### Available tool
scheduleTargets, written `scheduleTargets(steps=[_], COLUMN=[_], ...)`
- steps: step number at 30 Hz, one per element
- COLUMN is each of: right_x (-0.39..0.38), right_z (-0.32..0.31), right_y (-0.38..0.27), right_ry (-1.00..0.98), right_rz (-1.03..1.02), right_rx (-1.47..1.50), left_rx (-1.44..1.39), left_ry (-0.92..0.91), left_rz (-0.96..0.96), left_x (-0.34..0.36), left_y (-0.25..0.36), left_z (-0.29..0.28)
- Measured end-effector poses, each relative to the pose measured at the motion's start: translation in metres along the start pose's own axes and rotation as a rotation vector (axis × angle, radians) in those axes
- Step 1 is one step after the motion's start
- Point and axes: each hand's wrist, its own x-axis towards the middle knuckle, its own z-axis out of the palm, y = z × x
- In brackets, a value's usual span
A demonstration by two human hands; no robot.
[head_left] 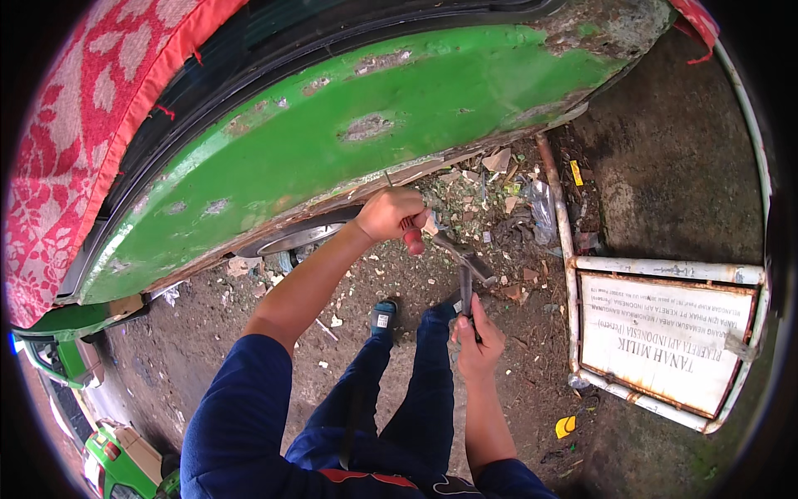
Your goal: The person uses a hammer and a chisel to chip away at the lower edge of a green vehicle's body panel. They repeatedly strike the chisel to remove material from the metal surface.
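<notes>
My left hand (389,214) is wrapped round a red-handled screwdriver (411,236). Its thin shaft points up at the lower edge of the green car body panel (274,162), though the hand hides most of it. My right hand (480,339) grips the dark handle of a hammer (465,270), whose metal head is raised just right of the red handle's end. Whether head and handle touch I cannot tell. Worn grey patches with lost paint mark the panel, and its bottom edge is rough and rusty.
Paint flakes and broken filler (497,160) litter the dirt below the panel. To the right stands a rusty white pipe frame with a signboard (665,341). A red patterned cloth (75,158) covers the car's upper left. Another green vehicle (125,457) is at lower left.
</notes>
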Motion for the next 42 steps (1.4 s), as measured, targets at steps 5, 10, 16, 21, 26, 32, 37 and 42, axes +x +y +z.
scheduleTargets(steps=[5,10,16,21,26,32,37,42], right_x=[0.005,0.026,0.022,0.029,0.021,0.04,0.036,0.039], right_z=[0.004,0.01,0.012,0.016,0.025,0.017,0.018,0.017], right_y=[-0.011,-0.016,-0.01,-0.004,-0.01,-0.017,-0.024,-0.023], right_ry=[0.017,-0.094,0.138,-0.013,0.105,0.047,0.024,0.131], right_rz=[-0.155,-0.168,-0.306,-0.115,-0.269,-0.176,-0.078,-0.109], right_rx=[-0.035,-0.3,0.132,-0.13,0.074,-0.024,-0.081,0.089], left_rx=[-0.019,0.013,-0.06,-0.056,-0.085,-0.094,-0.051,-0.025], left_ry=[0.027,-0.045,0.154,0.174,0.102,0.124,0.117,0.15], left_rz=[-0.052,-0.025,-0.13,-0.133,-0.136,-0.154,-0.124,-0.181], left_x=[0.006,0.012,0.025,0.03,0.024,0.026,0.027,0.035], left_y=[-0.005,-0.007,-0.01,-0.014,-0.016,-0.017,-0.015,-0.016], left_z=[0.004,0.008,0.002,0.003,0.005,0.005,0.006,0.008])
